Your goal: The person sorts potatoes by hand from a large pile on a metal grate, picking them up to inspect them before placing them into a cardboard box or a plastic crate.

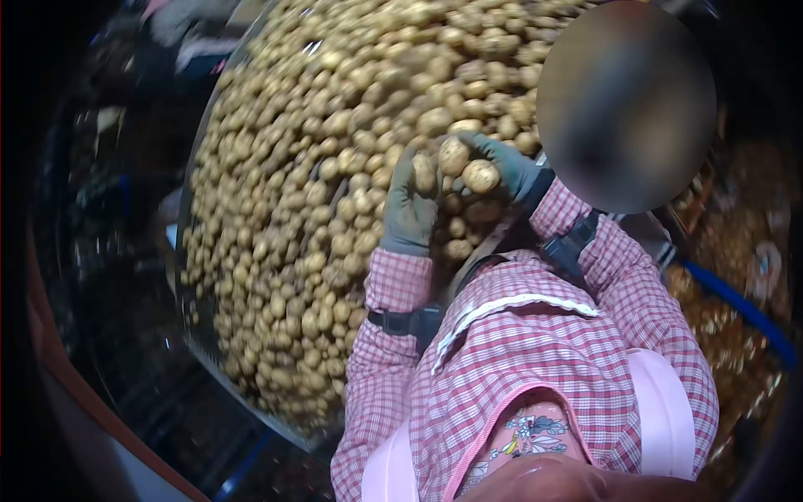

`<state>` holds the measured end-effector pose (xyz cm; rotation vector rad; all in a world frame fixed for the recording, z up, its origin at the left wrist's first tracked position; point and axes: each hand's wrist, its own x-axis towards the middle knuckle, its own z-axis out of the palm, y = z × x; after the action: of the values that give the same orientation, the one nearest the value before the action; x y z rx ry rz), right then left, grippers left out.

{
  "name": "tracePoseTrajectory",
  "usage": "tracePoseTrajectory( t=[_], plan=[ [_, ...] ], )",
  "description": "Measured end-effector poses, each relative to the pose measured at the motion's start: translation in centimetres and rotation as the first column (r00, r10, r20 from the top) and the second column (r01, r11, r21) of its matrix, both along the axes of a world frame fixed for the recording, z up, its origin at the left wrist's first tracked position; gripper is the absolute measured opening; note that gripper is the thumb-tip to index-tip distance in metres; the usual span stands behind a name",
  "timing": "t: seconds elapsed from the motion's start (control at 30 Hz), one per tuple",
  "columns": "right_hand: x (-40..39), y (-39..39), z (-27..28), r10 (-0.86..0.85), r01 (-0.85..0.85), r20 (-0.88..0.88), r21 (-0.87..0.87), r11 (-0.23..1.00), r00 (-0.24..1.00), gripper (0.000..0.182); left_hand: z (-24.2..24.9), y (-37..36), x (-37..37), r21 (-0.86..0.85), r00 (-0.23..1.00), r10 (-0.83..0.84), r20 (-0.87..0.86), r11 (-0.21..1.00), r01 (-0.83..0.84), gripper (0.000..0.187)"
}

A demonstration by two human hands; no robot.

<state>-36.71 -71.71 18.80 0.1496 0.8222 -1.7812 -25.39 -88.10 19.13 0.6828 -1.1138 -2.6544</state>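
Observation:
Both my hands wear grey-green work gloves and are close together above the near edge of a big heap of potatoes (293,201). My left hand (410,209) is closed around a potato (424,171), which shows between thumb and fingers. Curled over from the other side, my right hand (506,163) holds two pale round potatoes, an upper potato (454,156) and a lower potato (481,176). Its fingertips are partly hidden behind them. More potatoes (457,248) lie just below the hands, close to my checked apron.
A metal rim (186,217) bounds the heap on the left, and its edge (259,414) runs along the lower side. To the right, a blue hose or pipe (740,305) crosses brownish, wet-looking ground (744,368). A blurred oval hides the upper right.

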Motion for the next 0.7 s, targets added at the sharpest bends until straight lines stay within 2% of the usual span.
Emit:
tracePoseTrajectory(
  t=[0.03,0.07,0.1,0.13,0.17,0.2,0.23,0.27,0.3,0.37,0.4,0.47,0.5,0.53,0.57,0.63,0.7],
  plan=[
    [0.5,1.2,-0.8,-0.063,0.08,-0.204,0.075,0.994,0.977,0.04,-0.2,2.0,-0.9,-0.227,0.995,-0.097,-0.018,0.97,0.09,0.049],
    [0.1,3.2,-2.1,-0.116,0.13,-0.157,0.085,0.988,0.981,0.039,1.0,4.1,-2.0,0.014,0.99,-0.138,0.017,0.99,0.138,0.05],
    [-0.5,5.3,-3.4,-0.165,0.175,-0.109,0.092,0.98,0.98,0.037,2.2,6.2,-3.3,0.252,0.981,-0.186,0.058,0.953,0.166,0.051],
    [-0.8,7.4,-4.5,-0.258,0.262,-0.083,0.036,0.964,0.962,0.035,3.5,9.2,-4.6,0.285,0.982,-0.187,-0.03,0.94,0.188,0.046],
    [-1.2,9.5,-5.7,-0.392,0.426,-0.349,0.025,0.904,0.852,0.031,3.5,11.7,-6.0,0.293,0.959,-0.27,-0.084,0.913,0.283,0.041],
    [-1.4,11.5,-6.6,-0.465,0.551,-0.579,-0.032,0.834,0.67,0.028,3.2,13.9,-7.8,0.289,0.934,-0.331,-0.132,0.889,0.356,0.037],
    [-1.7,14.5,-1.6,-0.437,0.532,-0.491,0.066,0.844,0.753,0.03,3.0,15.8,-9.4,0.276,0.914,-0.368,-0.169,0.873,0.403,0.033],
    [-3.3,18.5,-3.5,-0.279,0.43,-0.65,0.081,0.899,0.707,0.03,4.6,18.4,-11.2,0.263,0.899,-0.426,-0.104,0.86,0.438,0.022],
    [-4.9,21.3,-3.8,-0.275,0.438,-0.615,0.129,0.89,0.739,0.032,3.1,20.5,-13.6,0.186,0.796,-0.584,-0.16,0.774,0.606,0.02],
    [-9.6,29.2,-4.6,-0.317,0.493,-0.535,0.223,0.841,0.783,0.037,8.5,21.6,-14.6,-0.047,0.778,-0.562,-0.282,0.817,0.574,0.034],
    [-13.0,32.4,-5.7,-0.321,0.498,-0.516,0.25,0.83,0.794,0.04,5.8,22.4,-15.0,-0.227,0.786,-0.584,-0.205,0.809,0.542,0.044],
    [-18.9,37.3,-7.5,-0.302,0.467,-0.481,0.271,0.841,0.823,0.045,5.2,20.3,-12.3,-0.547,0.783,-0.622,-0.004,0.656,0.519,0.068],
    [-21.0,38.3,-8.6,-0.259,0.373,-0.445,0.189,0.908,0.857,0.048,4.4,18.8,-10.4,-0.605,0.79,-0.611,0.055,0.609,0.513,0.075],
    [-21.9,40.1,-9.3,-0.284,0.741,-0.716,0.469,0.481,0.638,0.054,4.1,16.6,-8.5,-0.619,0.784,-0.616,0.069,0.59,0.518,0.074],
    [-20.3,35.7,-6.3,-0.33,0.704,-0.637,0.518,0.486,0.697,0.056,4.2,13.8,-5.9,-0.628,0.772,-0.63,0.082,0.569,0.531,0.072],
    [-17.2,28.1,-5.3,-0.231,0.502,-0.649,0.27,0.822,0.725,0.054,5.1,8.6,0.2,-0.374,0.85,-0.472,0.235,0.763,0.527,0.07],
    [-9.9,16.3,-3.3,-0.097,0.325,-0.734,0.175,0.929,0.672,0.049,5.1,3.2,7.3,-0.362,0.89,-0.2,0.41,0.86,0.36,0.068]
  ],
)
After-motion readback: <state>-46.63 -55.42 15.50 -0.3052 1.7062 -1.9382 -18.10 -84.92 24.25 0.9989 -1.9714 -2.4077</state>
